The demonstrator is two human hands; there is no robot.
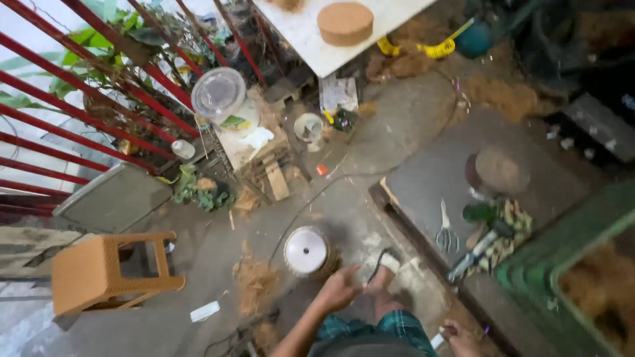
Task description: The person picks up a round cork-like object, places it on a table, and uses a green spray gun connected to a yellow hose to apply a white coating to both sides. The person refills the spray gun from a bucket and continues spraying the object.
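Note:
My left hand (338, 289) reaches down with its fingers spread and holds nothing. It hovers just right of a round container with a white lid (305, 251) on the concrete floor, and beside my sandalled foot (385, 276). My right hand (461, 338) is low at the bottom edge with its fingers curled. A small white thing (436, 341) lies against it, and whether the hand grips it is unclear. My knee in green checked cloth (370, 330) sits between the two hands.
A dark raised platform (430, 178) to the right carries scissors (447, 235), a round coir disc (497, 170) and tools on a patterned cloth (497, 239). A green crate (562, 271) stands at the far right, an orange stool (106, 272) at the left, and red railings (79, 99) behind it. Coir fibre piles (254, 284) lie on the floor.

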